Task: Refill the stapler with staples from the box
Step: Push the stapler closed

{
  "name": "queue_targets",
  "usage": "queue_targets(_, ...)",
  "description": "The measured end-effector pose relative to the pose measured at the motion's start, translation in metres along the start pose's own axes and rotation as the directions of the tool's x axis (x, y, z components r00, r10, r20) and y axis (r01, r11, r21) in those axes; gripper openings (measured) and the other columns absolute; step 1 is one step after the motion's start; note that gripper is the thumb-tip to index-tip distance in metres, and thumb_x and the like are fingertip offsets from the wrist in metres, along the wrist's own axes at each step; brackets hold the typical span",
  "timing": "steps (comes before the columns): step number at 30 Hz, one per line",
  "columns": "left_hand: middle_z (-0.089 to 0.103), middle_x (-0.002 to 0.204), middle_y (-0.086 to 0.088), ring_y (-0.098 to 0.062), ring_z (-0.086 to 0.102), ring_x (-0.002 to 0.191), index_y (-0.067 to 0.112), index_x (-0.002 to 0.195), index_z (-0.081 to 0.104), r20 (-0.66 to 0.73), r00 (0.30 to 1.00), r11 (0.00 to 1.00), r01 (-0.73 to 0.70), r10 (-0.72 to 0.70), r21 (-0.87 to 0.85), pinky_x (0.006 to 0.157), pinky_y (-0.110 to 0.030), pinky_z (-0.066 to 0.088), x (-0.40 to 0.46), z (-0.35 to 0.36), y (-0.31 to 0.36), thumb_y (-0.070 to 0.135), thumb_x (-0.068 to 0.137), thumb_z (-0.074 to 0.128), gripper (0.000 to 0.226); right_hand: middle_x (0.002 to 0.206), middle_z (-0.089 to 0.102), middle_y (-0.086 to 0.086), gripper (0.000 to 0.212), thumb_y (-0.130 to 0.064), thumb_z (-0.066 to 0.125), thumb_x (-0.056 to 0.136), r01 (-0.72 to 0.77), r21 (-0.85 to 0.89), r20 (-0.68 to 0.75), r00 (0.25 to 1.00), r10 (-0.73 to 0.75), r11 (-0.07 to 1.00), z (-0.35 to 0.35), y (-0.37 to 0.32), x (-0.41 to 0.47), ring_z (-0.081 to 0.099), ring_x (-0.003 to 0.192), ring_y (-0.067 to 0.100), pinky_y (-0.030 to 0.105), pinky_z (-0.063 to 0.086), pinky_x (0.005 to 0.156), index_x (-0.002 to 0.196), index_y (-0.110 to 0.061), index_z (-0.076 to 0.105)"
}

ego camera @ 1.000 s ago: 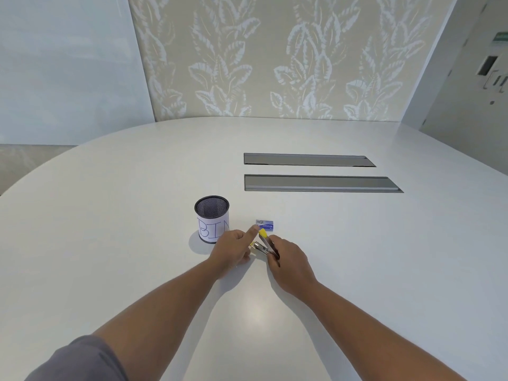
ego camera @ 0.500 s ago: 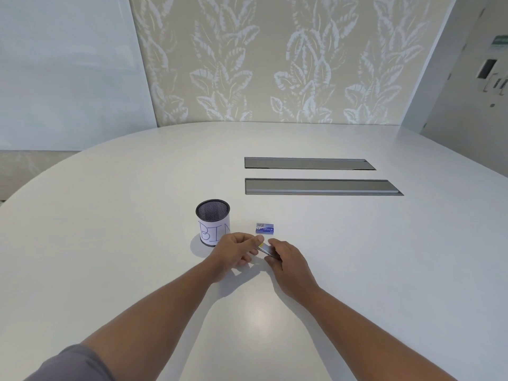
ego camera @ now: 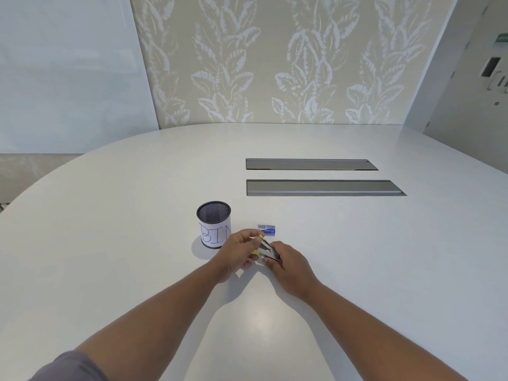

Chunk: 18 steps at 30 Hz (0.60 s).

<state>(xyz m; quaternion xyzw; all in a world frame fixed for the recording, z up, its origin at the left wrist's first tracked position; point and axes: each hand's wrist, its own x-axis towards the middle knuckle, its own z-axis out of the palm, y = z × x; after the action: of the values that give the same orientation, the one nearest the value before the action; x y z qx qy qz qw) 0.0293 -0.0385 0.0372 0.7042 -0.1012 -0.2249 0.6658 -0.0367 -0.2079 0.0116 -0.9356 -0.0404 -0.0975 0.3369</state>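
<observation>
A small stapler (ego camera: 266,248) with yellow ends and a metal body is held between both hands, just above the white table (ego camera: 357,257). My left hand (ego camera: 238,253) pinches its yellow front end. My right hand (ego camera: 286,266) grips its rear part from the right. The stapler's arms look slightly spread, with two yellow tips showing. A small blue staple box (ego camera: 266,230) lies flat on the table just beyond the hands, apart from both.
A black mesh cup (ego camera: 214,224) with a paper label reading "BIN" stands left of the hands, close to my left hand. Two grey cable hatches (ego camera: 321,187) are set into the table farther back. The table's curved edge runs at far left.
The stapler's raised yellow top has come down from its wide-open angle. My left hand shifted from pointing at the top to pinching the front end. The box has not moved.
</observation>
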Motion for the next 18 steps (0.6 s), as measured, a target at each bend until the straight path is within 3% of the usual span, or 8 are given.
queue_targets(2, 0.064, 0.072, 0.004, -0.013, 0.056, 0.057, 0.014, 0.101, 0.066, -0.061, 0.995, 0.990, -0.071, 0.079, 0.118, 0.050, -0.023, 0.042, 0.003, 0.005, -0.003, 0.035, 0.102, 0.055, 0.024, 0.089, 0.060, -0.008, 0.023, -0.047, 0.051, 0.098, 0.016, -0.034, 0.002, 1.000, -0.016, 0.999, 0.002, -0.001, -0.001, 0.056, 0.082, 0.017, 0.038, 0.048, 0.073, 0.099, -0.024, 0.053)
queue_targets(6, 0.053, 0.063, 0.012, -0.011, 0.049, 0.061, 0.019, 0.078, 0.055, -0.154, 0.960, 0.950, -0.194, 0.236, 0.245, 0.062, -0.027, 0.041, 0.006, 0.015, -0.010, 0.045, 0.105, 0.043, 0.039, 0.088, 0.061, -0.009, 0.031, -0.057, 0.040, 0.097, 0.049, -0.105, 0.016, 0.999, -0.048, 0.993, 0.004, -0.001, -0.006, 0.056, 0.079, 0.018, 0.039, 0.049, 0.070, 0.105, -0.028, 0.049)
queue_targets(11, 0.046, 0.059, 0.012, -0.011, 0.043, 0.059, 0.011, 0.072, 0.045, -0.273, 0.910, 0.928, -0.229, 0.311, 0.294, 0.061, -0.029, 0.037, 0.011, 0.019, -0.022, 0.036, 0.105, 0.045, 0.042, 0.076, 0.057, -0.012, 0.040, -0.066, 0.033, 0.097, 0.079, -0.191, 0.010, 0.997, -0.078, 0.978, 0.007, -0.001, -0.010, 0.055, 0.070, 0.018, 0.036, 0.042, 0.060, 0.103, -0.029, 0.046)
queue_targets(15, 0.045, 0.059, 0.012, -0.009, 0.041, 0.058, 0.017, 0.069, 0.044, -0.241, 0.916, 0.925, -0.249, 0.321, 0.286, 0.059, -0.025, 0.036, 0.011, 0.019, -0.024, 0.023, 0.102, 0.049, 0.034, 0.084, 0.064, -0.007, 0.038, -0.060, 0.035, 0.100, 0.079, -0.235, 0.000, 0.997, -0.081, 0.969, 0.007, 0.000, -0.011, 0.059, 0.075, 0.023, 0.037, 0.044, 0.064, 0.110, -0.026, 0.049)
queue_targets(18, 0.044, 0.054, 0.015, -0.005, 0.039, 0.054, 0.024, 0.066, 0.041, -0.225, 0.915, 0.909, -0.251, 0.335, 0.332, 0.054, -0.019, 0.034, 0.012, 0.018, -0.025, 0.026, 0.102, 0.048, 0.037, 0.085, 0.066, -0.005, 0.036, -0.057, 0.036, 0.101, 0.083, -0.247, 0.002, 0.996, -0.086, 0.965, 0.008, 0.000, -0.012, 0.060, 0.077, 0.024, 0.038, 0.045, 0.064, 0.112, -0.024, 0.050)
